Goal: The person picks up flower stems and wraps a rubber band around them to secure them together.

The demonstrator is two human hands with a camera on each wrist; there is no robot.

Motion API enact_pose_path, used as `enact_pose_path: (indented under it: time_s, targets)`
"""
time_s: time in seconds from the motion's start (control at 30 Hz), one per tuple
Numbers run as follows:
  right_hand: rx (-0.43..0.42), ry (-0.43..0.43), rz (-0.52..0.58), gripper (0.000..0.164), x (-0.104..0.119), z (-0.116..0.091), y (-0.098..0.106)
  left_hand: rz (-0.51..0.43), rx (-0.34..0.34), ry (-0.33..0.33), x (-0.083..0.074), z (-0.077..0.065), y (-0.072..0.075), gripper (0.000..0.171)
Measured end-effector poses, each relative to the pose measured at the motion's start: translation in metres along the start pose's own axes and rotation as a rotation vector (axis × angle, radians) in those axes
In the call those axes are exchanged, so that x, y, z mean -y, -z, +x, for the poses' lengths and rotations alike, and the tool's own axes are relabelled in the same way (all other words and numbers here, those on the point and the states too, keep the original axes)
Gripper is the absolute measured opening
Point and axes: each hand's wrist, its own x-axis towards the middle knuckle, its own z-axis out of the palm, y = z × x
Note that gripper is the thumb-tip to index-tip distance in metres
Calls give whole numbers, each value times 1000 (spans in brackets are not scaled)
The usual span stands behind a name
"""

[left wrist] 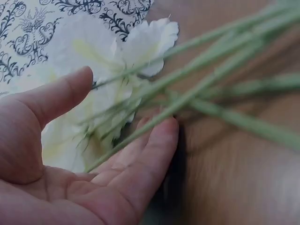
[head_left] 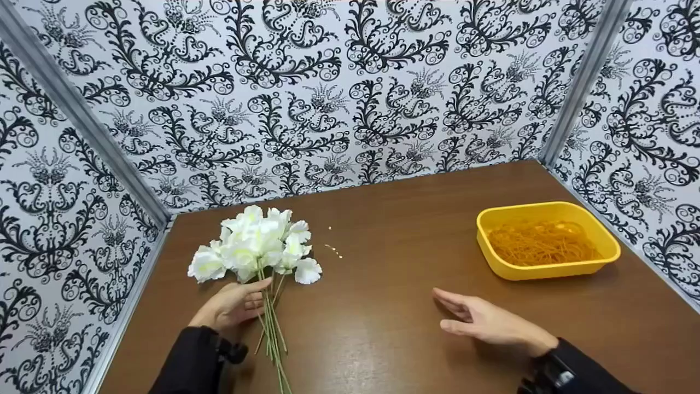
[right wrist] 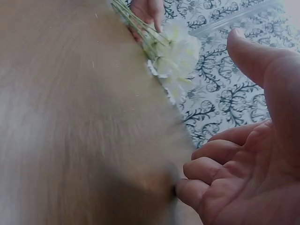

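Observation:
A bunch of white artificial flowers [head_left: 251, 241] with long thin green stems [head_left: 273, 336] lies toward the left of the table. My left hand [head_left: 235, 303] is at the stems just below the blooms. In the left wrist view its thumb [left wrist: 70, 91] stands apart from the fingers [left wrist: 152, 159], which lie loosely extended under the stems without closing round them. Out to the right, my right hand [head_left: 486, 323] hovers over the table, holding nothing. Its thumb is apart from its relaxed, slightly bent fingers [right wrist: 220, 157].
A yellow plastic tub [head_left: 552, 269] stands at the right, holding a tangle of thin amber bands [head_left: 538, 243]. Small pale bits [head_left: 334, 250] lie on the brown table [head_left: 394, 230] beside the blooms. Patterned wall panels [head_left: 350, 109] enclose the back and sides.

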Motion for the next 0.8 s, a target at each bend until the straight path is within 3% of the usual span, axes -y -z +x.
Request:
enact_pose_path:
  time_s: [0.13, 0.23, 0.3, 0.4, 0.5, 0.57, 0.67, 0.8]
  targets:
    - [21, 23, 15, 67, -2, 12, -4, 2, 9, -19, -1, 13, -15, 46]
    - [41, 34, 24, 68, 1, 22, -8, 13, -15, -42, 0, 22, -28, 31]
    - [56, 33, 23, 69, 4, 29, -11, -30, -20, -57, -1, 28, -37, 22]
    - [70, 32, 24, 71, 9, 40, -17, -139, -17, -86, -4, 36, -52, 25]
    - [82, 43, 24, 73, 15, 51, -25, -281, 26, -108, -6, 43, -65, 39]
    - [87, 52, 28, 75, 19, 59, -33, -378, 84, -116, -5, 45, -75, 40]
    - [102, 61, 40, 77, 26, 71, -45, -527, 172, -127, -6, 42, -92, 25]
    - [119, 78, 86, 77, 39, 86, -62, -645, 252, -186, -13, 32, -122, 11]
